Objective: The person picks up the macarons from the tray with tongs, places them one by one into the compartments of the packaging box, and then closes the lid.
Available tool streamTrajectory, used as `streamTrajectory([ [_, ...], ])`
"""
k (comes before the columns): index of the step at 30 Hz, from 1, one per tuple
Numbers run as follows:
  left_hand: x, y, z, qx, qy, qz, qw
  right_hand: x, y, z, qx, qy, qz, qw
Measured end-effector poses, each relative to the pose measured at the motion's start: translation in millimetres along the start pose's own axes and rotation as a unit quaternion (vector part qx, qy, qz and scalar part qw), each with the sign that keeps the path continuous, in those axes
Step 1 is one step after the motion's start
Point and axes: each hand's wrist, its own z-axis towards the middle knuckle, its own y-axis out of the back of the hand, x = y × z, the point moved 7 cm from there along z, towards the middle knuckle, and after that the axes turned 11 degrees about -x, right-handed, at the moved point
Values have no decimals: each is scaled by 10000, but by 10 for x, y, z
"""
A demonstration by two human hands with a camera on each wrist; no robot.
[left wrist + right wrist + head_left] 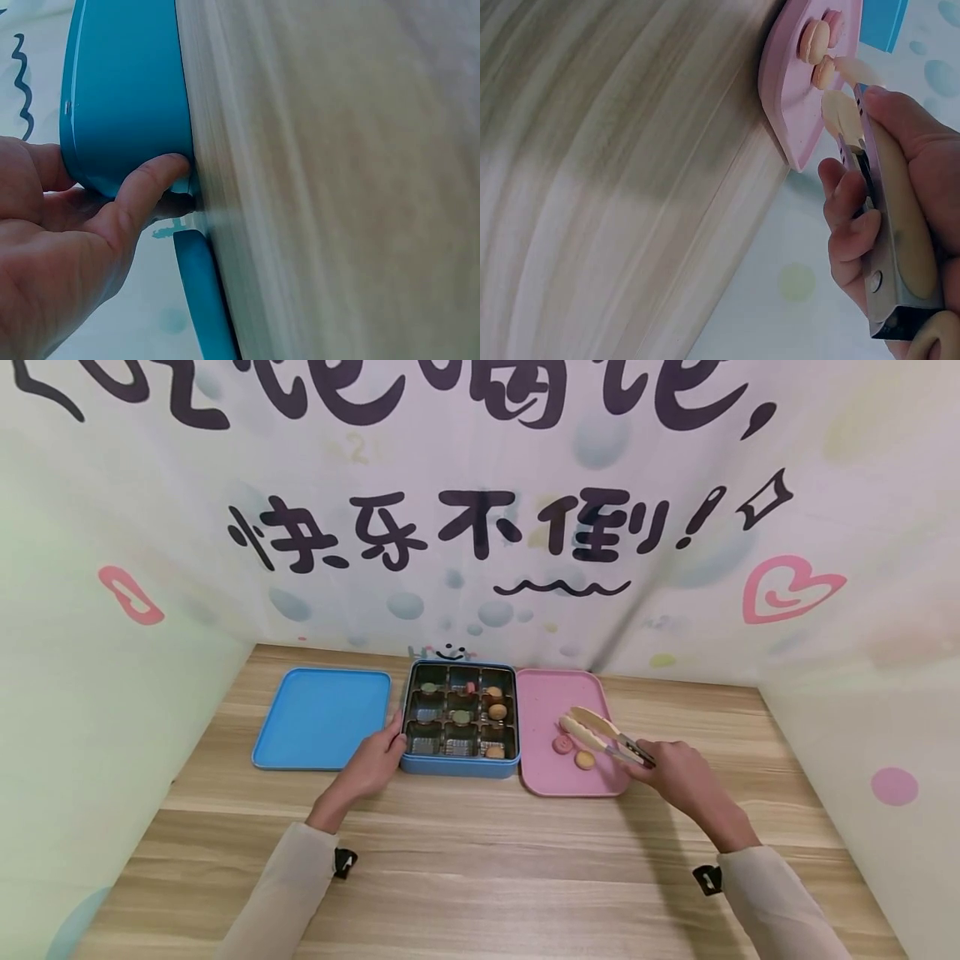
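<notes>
My left hand (375,764) grips the left front corner of a blue box (461,768); in the left wrist view its thumb (146,184) lies against the box wall. A divided brown insert fills the box, with a green macaron (461,717) in the centre compartment, a pink one (470,687) at the back and tan ones (497,712) down the right column. My right hand (682,777) holds tongs (630,750) with cream tips over a pink tray (566,693). The tips are apart, beside a tan macaron (823,73). A pink macaron (562,744) and a yellowish one (585,760) lie close by.
A shallow blue lid or tray (322,718) lies left of the box. The pink tray stands against the box's right side. Behind them rises a printed wall (420,610), with side panels left and right. Wooden tabletop (480,860) extends in front.
</notes>
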Motion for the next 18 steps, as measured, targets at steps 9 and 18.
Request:
streamTrajectory([
  [9, -6, -5, 9, -45, -49, 22, 10000, -37, -23, -17, 77, -89, 120, 9999],
  [18, 7, -2, 2, -68, -9, 52, 10000, -44, -65, -20, 127, -90, 58, 9999],
])
